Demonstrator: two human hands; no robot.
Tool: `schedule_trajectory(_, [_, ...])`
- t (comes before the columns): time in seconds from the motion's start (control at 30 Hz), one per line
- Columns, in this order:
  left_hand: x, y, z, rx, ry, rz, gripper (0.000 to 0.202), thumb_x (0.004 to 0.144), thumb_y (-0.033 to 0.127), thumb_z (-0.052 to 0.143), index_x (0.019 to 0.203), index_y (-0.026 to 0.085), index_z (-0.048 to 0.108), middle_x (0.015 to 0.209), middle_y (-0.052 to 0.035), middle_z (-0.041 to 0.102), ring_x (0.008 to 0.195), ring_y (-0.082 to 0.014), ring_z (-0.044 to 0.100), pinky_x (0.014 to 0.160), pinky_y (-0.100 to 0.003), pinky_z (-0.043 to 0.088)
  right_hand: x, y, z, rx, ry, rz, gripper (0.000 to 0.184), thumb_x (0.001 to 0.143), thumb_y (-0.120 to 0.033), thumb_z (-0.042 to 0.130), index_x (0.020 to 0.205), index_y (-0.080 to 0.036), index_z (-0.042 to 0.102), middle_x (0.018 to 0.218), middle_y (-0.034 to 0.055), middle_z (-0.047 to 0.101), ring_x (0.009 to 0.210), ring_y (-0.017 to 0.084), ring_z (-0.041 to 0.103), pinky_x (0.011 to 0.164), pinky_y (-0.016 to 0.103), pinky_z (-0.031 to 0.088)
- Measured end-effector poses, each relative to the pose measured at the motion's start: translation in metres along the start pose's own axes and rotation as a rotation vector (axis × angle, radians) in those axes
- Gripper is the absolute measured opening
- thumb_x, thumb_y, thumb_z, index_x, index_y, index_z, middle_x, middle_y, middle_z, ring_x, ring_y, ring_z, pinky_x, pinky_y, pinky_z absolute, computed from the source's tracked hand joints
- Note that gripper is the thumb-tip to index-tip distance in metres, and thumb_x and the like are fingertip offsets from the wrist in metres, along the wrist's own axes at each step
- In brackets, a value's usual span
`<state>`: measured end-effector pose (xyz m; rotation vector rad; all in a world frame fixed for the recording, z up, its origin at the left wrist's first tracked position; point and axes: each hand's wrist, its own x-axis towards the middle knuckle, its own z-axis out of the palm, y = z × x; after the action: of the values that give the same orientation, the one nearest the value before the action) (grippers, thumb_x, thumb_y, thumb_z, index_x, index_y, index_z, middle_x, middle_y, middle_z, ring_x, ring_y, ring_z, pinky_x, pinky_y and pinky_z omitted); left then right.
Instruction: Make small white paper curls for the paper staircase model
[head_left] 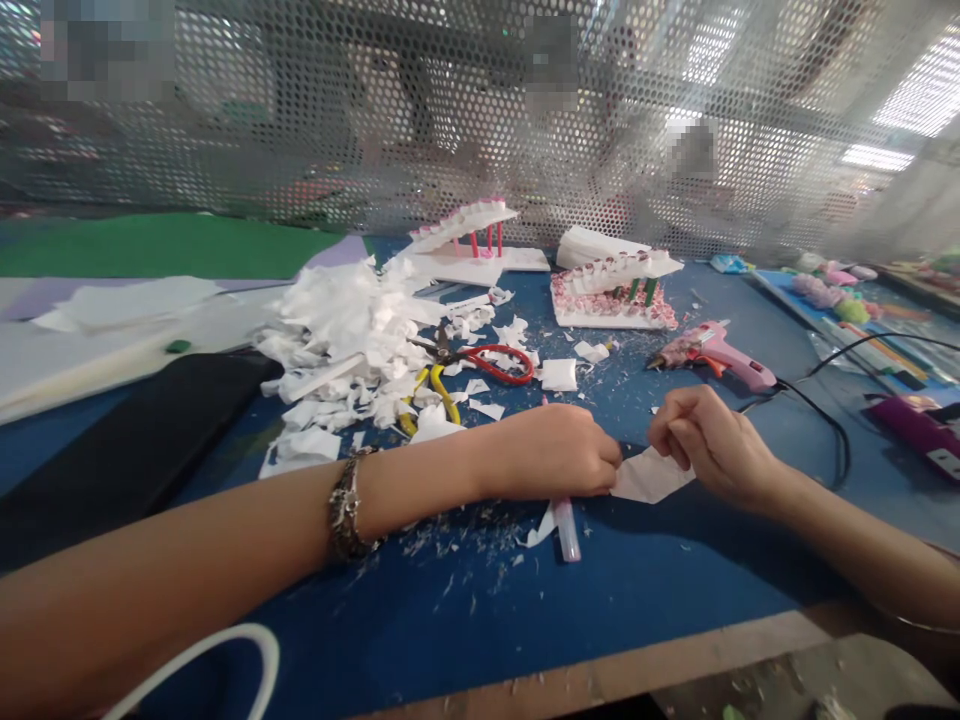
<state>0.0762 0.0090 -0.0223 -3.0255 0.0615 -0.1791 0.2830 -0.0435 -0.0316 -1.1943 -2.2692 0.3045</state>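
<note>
A thin strip of white paper [649, 478] stretches between both hands just above the blue table. My left hand [559, 452], a beaded bracelet on its wrist, is closed on the strip's left end. My right hand [712, 440] pinches the other end between thumb and bent fingers. Under my left hand, a clear-and-pink pen-like tube [567, 530] sticks out, its middle hidden. Close by lie red-handled scissors [501, 363], yellow-handled pliers [444, 393] and a small folded white square [559, 375]. A pink glue gun [724, 357] rests beyond my right hand.
Torn white paper [345, 320] is heaped left of centre, with scraps around. Two small white stair models [480, 245] stand at the back before a perforated metal screen [465, 120]. A black case [142, 440] lies left; a purple power strip [919, 430] and black cable [832, 420] lie right.
</note>
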Motion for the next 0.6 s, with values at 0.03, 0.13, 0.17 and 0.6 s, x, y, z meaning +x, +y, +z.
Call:
schedule_trajectory(0.03, [0.0,0.0,0.0,0.002,0.012,0.0,0.023,0.087,0.014,0.046,0.077,0.017,0.067,0.085,-0.0046,0.068,0.077,-0.0147,0.063,0.065,-0.028,0.044,0.0,0.0,0.0,-0.011,0.001,0.005,0.014,0.091,-0.019,0.028,0.08,-0.021,0.037,0.062,-0.0026,0.052,0.047,0.007,0.048,0.048,0.02,0.039])
schedule_trajectory(0.13, [0.0,0.0,0.001,-0.021,0.001,-0.032,0.024,0.088,0.018,0.046,0.077,0.017,0.067,0.087,-0.0041,0.068,0.077,-0.0142,0.063,0.064,-0.027,0.044,0.001,-0.001,-0.002,-0.068,-0.008,0.013,0.018,0.091,-0.019,0.028,0.077,-0.022,0.038,0.06,-0.0029,0.054,0.045,0.007,0.047,0.047,0.021,0.038])
schedule_trajectory(0.17, [0.0,0.0,0.001,-0.034,-0.009,-0.043,0.024,0.088,0.019,0.045,0.078,0.017,0.067,0.088,-0.0039,0.068,0.078,-0.0143,0.064,0.065,-0.027,0.044,0.001,-0.001,-0.002,-0.098,-0.013,0.012,0.019,0.091,-0.019,0.028,0.076,-0.022,0.039,0.058,-0.0032,0.054,0.044,0.007,0.047,0.047,0.021,0.037])
schedule_trajectory(0.6, [-0.001,-0.003,0.009,-0.377,0.134,-0.212,0.012,0.08,0.019,0.054,0.079,0.016,0.066,0.087,-0.0023,0.067,0.076,-0.0117,0.062,0.066,-0.022,0.045,0.011,-0.01,-0.011,-0.179,0.067,0.023,0.014,0.09,-0.023,0.036,0.081,-0.019,0.046,0.061,-0.0037,0.057,0.046,0.006,0.05,0.05,0.018,0.039])
